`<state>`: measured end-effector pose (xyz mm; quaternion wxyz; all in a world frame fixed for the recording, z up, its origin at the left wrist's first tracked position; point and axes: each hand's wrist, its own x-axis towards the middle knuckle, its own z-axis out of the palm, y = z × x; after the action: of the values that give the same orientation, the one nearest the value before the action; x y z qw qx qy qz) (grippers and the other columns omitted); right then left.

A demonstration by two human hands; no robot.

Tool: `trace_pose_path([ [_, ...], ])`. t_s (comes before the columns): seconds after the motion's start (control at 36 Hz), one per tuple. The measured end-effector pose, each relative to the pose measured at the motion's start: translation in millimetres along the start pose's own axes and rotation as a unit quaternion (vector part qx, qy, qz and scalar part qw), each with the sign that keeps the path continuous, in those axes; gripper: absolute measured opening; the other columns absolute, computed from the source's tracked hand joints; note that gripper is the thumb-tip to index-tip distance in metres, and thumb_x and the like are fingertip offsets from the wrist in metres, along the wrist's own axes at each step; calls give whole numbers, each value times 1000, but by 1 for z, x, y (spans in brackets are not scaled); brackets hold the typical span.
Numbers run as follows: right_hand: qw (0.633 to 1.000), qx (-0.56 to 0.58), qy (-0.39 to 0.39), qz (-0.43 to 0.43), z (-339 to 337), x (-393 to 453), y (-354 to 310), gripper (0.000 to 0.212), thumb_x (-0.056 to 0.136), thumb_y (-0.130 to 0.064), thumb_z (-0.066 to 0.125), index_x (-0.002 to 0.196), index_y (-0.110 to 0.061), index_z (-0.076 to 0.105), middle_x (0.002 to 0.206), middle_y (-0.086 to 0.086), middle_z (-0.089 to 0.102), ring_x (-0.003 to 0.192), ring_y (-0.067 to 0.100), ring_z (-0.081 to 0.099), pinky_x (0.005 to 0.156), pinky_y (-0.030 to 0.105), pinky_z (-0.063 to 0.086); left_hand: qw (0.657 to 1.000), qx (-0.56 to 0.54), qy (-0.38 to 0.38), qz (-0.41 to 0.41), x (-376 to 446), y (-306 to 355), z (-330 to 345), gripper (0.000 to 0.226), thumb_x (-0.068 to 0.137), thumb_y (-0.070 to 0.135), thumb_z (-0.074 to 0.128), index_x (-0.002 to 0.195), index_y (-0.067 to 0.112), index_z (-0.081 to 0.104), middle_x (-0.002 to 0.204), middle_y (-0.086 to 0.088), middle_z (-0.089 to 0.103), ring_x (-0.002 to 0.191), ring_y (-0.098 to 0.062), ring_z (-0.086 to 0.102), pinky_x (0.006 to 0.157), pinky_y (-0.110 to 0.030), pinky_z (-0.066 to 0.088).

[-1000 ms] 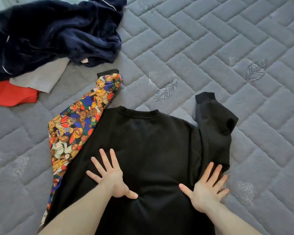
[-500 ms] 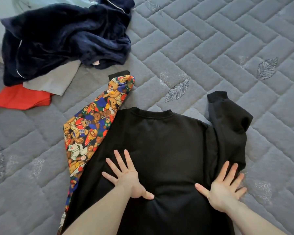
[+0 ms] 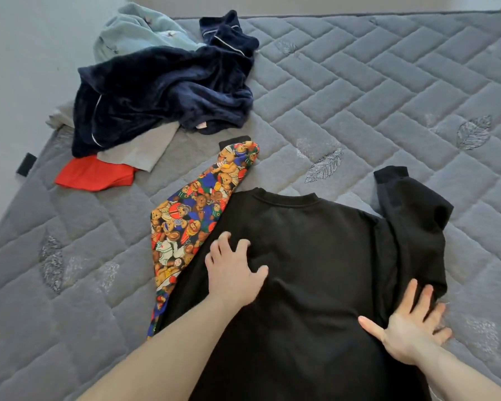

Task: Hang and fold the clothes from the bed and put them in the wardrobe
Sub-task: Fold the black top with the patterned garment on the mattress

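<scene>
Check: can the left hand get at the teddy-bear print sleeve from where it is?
Probably yes. The left hand rests on the black sweatshirt right beside the teddy-bear print sleeve, which lies uncovered on the mattress with nothing between them.

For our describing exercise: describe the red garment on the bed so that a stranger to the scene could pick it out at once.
Start at the grey quilted mattress and go to the heap of clothes near its far left corner. Under the crumpled navy fleece robe lies a flat light grey cloth, and the red garment sticks out from beneath that, nearest the left edge. It is the only plain bright red piece.
</scene>
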<state>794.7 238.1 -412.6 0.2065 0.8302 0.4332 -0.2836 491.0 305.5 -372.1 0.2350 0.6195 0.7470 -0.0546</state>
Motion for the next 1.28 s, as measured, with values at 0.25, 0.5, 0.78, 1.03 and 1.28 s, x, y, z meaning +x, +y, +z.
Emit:
trace_pose_path([
  [0.25, 1000, 14, 15, 7, -10, -3, -1, 145, 66, -87, 62, 152, -15, -30, 165, 12, -16, 153, 41, -4, 118, 60, 23, 992, 90, -63, -54, 55, -47, -61, 76, 94, 43, 59, 160, 23, 26, 171, -7, 2, 156, -35, -1, 127, -53, 10],
  [0.5, 999, 40, -1, -6, -24, -5, 5, 145, 64, -83, 70, 155, -13, -18, 164, 14, -5, 152, 42, 1, 118, 59, 26, 811, -471, 263, -224, 23, -119, -115, 33, 66, 19, 72, 99, 18, 72, 102, -10, 74, 100, -34, 70, 91, -49, 57],
  [0.78, 970, 158, 186, -4, -44, 2, -1, 79, 87, -55, 68, 134, 3, 43, 135, 35, 40, 125, 51, 39, 105, 59, 35, 808, -318, 231, -439, -25, -199, -95, 69, 89, 13, 66, 151, 2, 39, 158, -26, 30, 147, -37, 30, 121, -41, 26],
  [1.03, 941, 149, 236, -194, -30, -2, -16, 32, 76, -12, 78, 101, -3, 59, 149, 24, 39, 132, 44, 40, 108, 55, 37, 993, 92, 52, -48, -6, -189, -70, 49, 76, 22, 70, 125, 19, 68, 168, -18, 10, 154, -38, 12, 125, -46, 19],
  [1.28, 982, 46, 80, -165, -47, -14, -53, 47, 78, -58, 72, 98, -18, 57, 155, 11, 38, 138, 34, 41, 110, 48, 40, 980, 162, -85, -77, 25, -180, -86, 60, 88, 32, 60, 145, 16, 50, 170, -5, 11, 156, -34, 5, 125, -53, 15],
])
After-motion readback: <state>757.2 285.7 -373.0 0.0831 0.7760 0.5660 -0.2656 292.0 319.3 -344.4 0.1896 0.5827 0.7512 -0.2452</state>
